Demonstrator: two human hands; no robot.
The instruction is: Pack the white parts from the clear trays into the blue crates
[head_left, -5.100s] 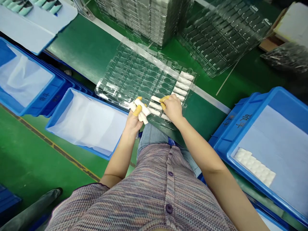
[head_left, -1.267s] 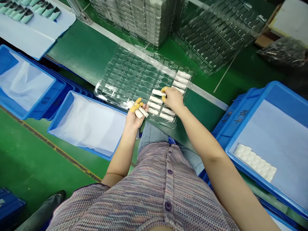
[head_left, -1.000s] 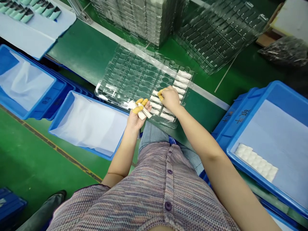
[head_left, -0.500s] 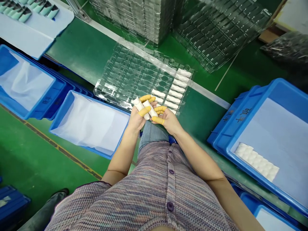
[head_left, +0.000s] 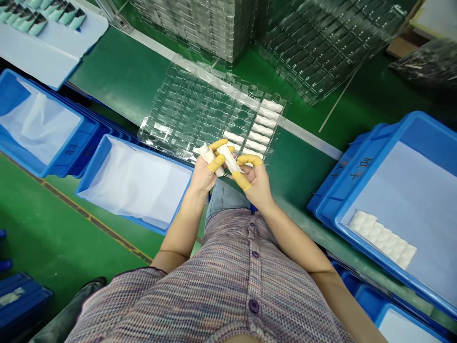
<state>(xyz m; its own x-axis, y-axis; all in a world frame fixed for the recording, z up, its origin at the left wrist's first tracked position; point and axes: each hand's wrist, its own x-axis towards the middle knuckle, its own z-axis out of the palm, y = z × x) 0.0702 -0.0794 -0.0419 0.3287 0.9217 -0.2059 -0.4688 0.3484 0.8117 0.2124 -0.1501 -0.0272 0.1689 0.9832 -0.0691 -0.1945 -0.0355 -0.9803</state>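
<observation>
My left hand [head_left: 206,170], with yellow finger cots, is closed around a couple of white cylindrical pieces [head_left: 208,153] just in front of the clear plastic tray [head_left: 189,105]. My right hand [head_left: 254,178] meets it, its yellow-tipped thumb and finger pinching the end of one white piece [head_left: 229,159] that my left hand also touches. The tray lies on the green bench and holds a column of white pieces [head_left: 263,123] along its right side; its other pockets look bare.
A blue bin [head_left: 403,209] at the right holds a block of white pieces [head_left: 382,238]. Two blue bins with white liners [head_left: 132,181] sit at the left. Stacks of clear trays [head_left: 321,43] stand behind. A sheet with teal parts [head_left: 46,28] lies at top left.
My right hand has left the tray's pockets and come back toward me to meet my left hand, where it now pinches one of the white pieces held there.
</observation>
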